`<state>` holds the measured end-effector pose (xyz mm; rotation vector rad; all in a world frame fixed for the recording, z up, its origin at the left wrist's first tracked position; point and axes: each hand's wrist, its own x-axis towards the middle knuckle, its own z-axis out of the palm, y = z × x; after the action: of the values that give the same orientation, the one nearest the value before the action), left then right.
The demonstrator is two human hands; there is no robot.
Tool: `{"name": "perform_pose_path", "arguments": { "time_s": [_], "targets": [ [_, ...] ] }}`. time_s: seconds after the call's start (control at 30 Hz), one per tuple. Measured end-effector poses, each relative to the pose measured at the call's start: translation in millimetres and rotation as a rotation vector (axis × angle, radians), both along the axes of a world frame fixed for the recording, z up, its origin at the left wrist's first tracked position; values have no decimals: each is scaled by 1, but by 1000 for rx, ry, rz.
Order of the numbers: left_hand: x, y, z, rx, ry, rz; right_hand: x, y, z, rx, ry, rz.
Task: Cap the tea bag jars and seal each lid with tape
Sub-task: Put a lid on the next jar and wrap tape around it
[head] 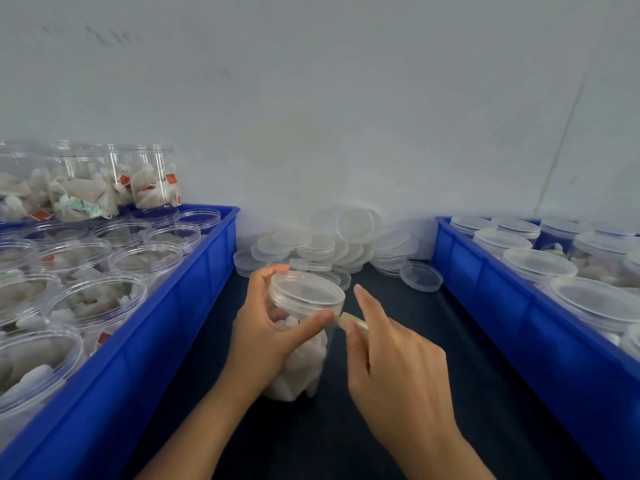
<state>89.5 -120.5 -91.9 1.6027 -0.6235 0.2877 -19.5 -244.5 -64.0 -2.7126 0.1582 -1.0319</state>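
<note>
Leftward, a blue bin (145,341) is holding many open jars of tea bags (93,299), all waiting for lids, with more jars stacked (152,181) at its far end, so a good share of the work looks undone. Moving toward the middle, the left hand (263,337) is wrapping around a filled jar (301,358) standing on the dark table (346,438), thumb pressing near the rim of its fitted lid (306,292). Beside it, the right hand (398,362) is pinching a strip of tape (353,323) against the lid's edge, index finger extended; sealing seems to be just beginning. Behind them, a heap of loose lids (332,244) is lying against the wall, near but not blocking the hands. Rightward, a second blue bin (519,313) is carrying capped jars (595,303); whether they are taped I cannot tell.
</note>
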Motion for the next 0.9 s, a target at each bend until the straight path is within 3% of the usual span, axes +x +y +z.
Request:
{"name": "perform_pose_path", "arguments": {
  "time_s": [0.17, 0.23, 0.5, 0.9],
  "targets": [
    [1, 5, 3, -109, 18, -26, 1, -6, 4, 350, 372, 19],
    [2, 7, 5, -114, 17, -37, 1, -6, 4, 411, 421, 55],
    [5, 10, 4, -134, 49, -153, -3, -7, 12, 108, 237, -38],
    [9, 18, 1, -108, 137, -372, 1, -14, 9, 204, 240, -53]
  ]
}}
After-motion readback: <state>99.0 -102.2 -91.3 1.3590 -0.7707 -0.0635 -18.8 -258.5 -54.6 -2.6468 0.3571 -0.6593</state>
